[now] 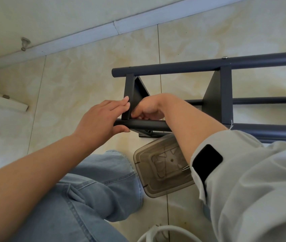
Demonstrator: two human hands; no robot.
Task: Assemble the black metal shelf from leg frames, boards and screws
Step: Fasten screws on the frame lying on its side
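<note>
Hands steady a board end against the near leg tube of the black shelf [226,95], lying on floor tiles.

Left hand [102,117] grips the tube [147,124], fingers flat against the board [128,96]; right hand [149,109] curls behind it, apparently fitting a screw, unseen.

Open tiled floor [79,74] stretches left of the shelf frame [226,95], wide room there up to the skirting board [86,34]. Between the far tube [173,68] and the near tube [147,124], the end board [130,95] and the next board [223,95] wall off a bay; the right hand [149,109] fills its near corner, the left hand [102,117] blocks the tube's end. Just below, a smoky plastic box [161,163] and a denim knee [107,180] crowd the near approach
</note>
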